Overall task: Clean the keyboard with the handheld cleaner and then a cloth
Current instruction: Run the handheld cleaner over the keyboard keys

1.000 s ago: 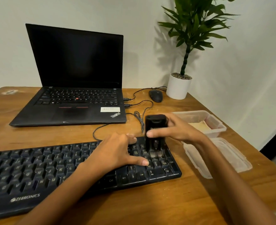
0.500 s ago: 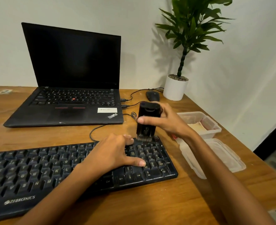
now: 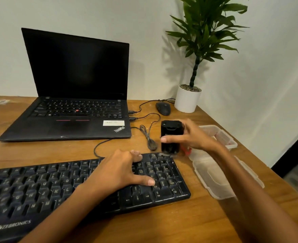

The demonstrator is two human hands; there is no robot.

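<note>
Right now we have the handheld cleaner (image 3: 171, 137) in our right hand (image 3: 197, 137) — thumb laid across its front face, the other fingers wrapped round behind, a firm grip. It stands upright, long axis near vertical, with its lower end at the far right corner of the keyboard (image 3: 39, 193). We cannot tell whether it touches the keys there, since that end is blurred. Our left hand (image 3: 120, 171) lies spread on the keys just left of the number pad, fingers loosely straight, thumb stretched to the right, gripping nothing — it steadies the board, we judge.

What the coming stroke turns on is this: the keyboard's long axis runs leftward from where the cleaner stands. Almost all the keys therefore lie to the left of the cleaner, and our left hand sits in that path. The right hand is the one nearer the work.

The cleaner is a black, glossy block with a rounded top and a small slot in it. The keyboard is black with white lettering, a cable (image 3: 99, 148) leaves its back edge, and its keys look dull with dust.
</note>
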